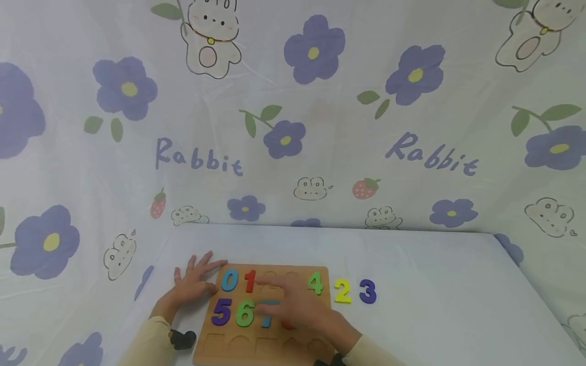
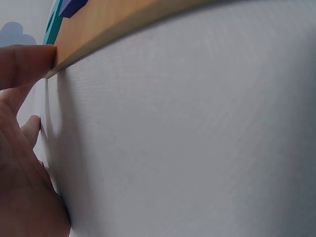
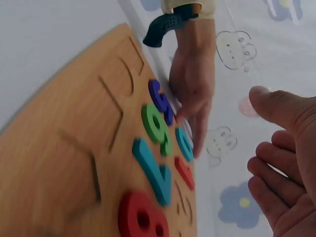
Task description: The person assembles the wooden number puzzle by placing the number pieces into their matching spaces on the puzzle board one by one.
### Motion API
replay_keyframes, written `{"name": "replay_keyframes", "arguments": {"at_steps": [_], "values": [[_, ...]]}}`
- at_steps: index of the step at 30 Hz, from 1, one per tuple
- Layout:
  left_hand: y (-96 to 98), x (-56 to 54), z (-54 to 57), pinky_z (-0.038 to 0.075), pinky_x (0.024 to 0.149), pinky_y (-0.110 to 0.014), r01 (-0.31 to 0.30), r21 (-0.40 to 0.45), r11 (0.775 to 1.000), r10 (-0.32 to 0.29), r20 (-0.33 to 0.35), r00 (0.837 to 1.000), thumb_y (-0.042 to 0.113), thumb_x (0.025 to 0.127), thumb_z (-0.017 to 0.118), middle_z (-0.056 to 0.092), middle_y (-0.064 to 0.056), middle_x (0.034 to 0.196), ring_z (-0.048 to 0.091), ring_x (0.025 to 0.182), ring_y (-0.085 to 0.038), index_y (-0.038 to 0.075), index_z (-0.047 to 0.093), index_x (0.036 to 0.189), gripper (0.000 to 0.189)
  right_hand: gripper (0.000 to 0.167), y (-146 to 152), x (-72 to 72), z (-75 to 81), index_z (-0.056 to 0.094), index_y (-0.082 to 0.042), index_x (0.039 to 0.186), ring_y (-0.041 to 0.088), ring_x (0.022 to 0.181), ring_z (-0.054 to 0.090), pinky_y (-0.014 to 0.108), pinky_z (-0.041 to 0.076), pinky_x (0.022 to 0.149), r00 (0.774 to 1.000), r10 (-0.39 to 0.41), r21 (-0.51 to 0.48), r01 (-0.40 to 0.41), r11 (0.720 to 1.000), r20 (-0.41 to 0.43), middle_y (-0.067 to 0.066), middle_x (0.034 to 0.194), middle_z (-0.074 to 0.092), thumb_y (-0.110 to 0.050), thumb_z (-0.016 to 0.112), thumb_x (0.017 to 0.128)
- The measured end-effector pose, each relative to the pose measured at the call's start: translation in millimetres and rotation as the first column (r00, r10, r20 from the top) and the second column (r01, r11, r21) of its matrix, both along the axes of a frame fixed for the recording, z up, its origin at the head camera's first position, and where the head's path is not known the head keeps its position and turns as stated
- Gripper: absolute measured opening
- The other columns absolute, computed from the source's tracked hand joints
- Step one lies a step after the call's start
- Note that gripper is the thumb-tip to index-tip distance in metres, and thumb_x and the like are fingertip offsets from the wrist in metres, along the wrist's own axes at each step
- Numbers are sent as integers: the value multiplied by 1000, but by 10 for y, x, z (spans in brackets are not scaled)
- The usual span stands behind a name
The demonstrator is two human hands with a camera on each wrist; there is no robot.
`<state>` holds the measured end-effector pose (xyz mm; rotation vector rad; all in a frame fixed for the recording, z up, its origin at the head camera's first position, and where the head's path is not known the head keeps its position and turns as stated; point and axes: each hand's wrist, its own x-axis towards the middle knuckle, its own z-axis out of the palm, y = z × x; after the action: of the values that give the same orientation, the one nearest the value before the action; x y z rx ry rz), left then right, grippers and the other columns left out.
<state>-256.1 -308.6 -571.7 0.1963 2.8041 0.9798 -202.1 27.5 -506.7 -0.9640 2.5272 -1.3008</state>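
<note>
A wooden number puzzle board (image 1: 208, 351) lies on the white table. My left hand (image 1: 194, 282) is at its upper left corner, fingers spread, thumb (image 2: 27, 64) touching the board's edge in the left wrist view. Over the board's middle hovers my right hand (image 1: 302, 305), fingers extended and holding nothing. In the top row sit a blue 0 (image 1: 224, 280), a red 1 (image 1: 250, 281) and a green 4 (image 1: 316, 284). Below are a purple 5 (image 1: 222, 312), green 6 (image 1: 244, 323), blue 7 (image 1: 267, 321) and red 8 (image 3: 129, 217), the last mostly hidden by my right hand in the head view.
A yellow 2 (image 1: 343, 297) and a purple 3 (image 1: 373, 292) lie on the table just right of the board. Shaped recesses show along the board's bottom row. Behind the table (image 1: 458, 305) hangs a rabbit and flower print cloth (image 1: 320, 107).
</note>
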Motion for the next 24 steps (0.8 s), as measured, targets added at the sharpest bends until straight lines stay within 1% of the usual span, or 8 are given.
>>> {"name": "replay_keyframes", "arguments": {"at_steps": [1, 4, 6, 10, 14, 18, 22, 24], "values": [[5, -1, 5, -24, 115, -88, -4, -6, 1000, 4, 6, 1000, 19, 82, 74, 17, -24, 182, -11, 162, -65, 30, 63, 156, 75, 57, 88, -3, 11, 70, -24, 148, 19, 135, 69, 48, 58, 113, 1000, 1, -12, -1, 1000, -11, -5, 143, 75, -43, 84, 96], [36, 18, 53, -24, 116, -87, -6, -18, 1000, 6, 20, 1000, 17, 82, 73, 16, -25, 181, -11, 162, -66, 27, 62, 156, 76, 57, 362, -16, 50, 72, -21, 146, 21, 137, 69, 50, 58, 113, 998, 8, -34, -10, 999, -69, -2, 145, 74, -43, 86, 95], [43, 23, 60, -24, 115, -88, -2, -12, 1000, 2, 16, 1000, 18, 82, 73, 16, -26, 181, -11, 162, -66, 27, 62, 156, 76, 58, 550, -15, 68, 72, -25, 146, 20, 136, 70, 50, 59, 112, 996, -9, -14, 8, 1000, -86, -6, 145, 74, -48, 85, 94], [47, 33, 72, -23, 115, -88, 8, 13, 1000, -9, 9, 1000, 20, 81, 74, 16, -26, 181, -11, 161, -67, 29, 63, 156, 76, 59, 922, 7, 98, 72, -31, 145, 22, 133, 72, 56, 59, 110, 996, -47, 11, 48, 999, -77, -9, 143, 75, -51, 86, 91], [43, 33, 66, -23, 115, -88, 5, 3, 1000, -5, 17, 1000, 19, 82, 74, 16, -26, 181, -11, 161, -67, 28, 62, 157, 76, 59, 1276, 13, 117, 72, -33, 145, 22, 133, 73, 55, 59, 110, 988, -89, 45, 96, 994, -129, -12, 142, 75, -52, 86, 91], [69, 28, 79, -22, 116, -87, -7, -38, 999, 8, 42, 999, 17, 84, 74, 15, -25, 182, -11, 163, -65, 24, 59, 159, 76, 59, 1595, 11, 149, 72, -32, 144, 22, 133, 73, 51, 61, 107, 973, -146, 116, 169, 979, -179, -12, 141, 75, -47, 89, 89], [83, 23, 77, -22, 117, -87, -15, -58, 998, 18, 49, 999, 16, 84, 74, 15, -24, 183, -11, 163, -63, 24, 59, 159, 77, 59, 1862, -4, 148, 73, -30, 142, 23, 135, 72, 53, 60, 109, 966, -185, 159, 214, 964, -178, -12, 141, 75, -38, 93, 87], [88, 19, 69, -22, 117, -87, -17, -60, 998, 20, 51, 999, 16, 84, 74, 15, -23, 183, -12, 164, -63, 24, 59, 159, 77, 60, 1972, -11, 123, 73, -31, 142, 23, 137, 70, 55, 58, 111, 963, -202, 172, 232, 957, -175, -13, 142, 75, -39, 93, 87]]}}
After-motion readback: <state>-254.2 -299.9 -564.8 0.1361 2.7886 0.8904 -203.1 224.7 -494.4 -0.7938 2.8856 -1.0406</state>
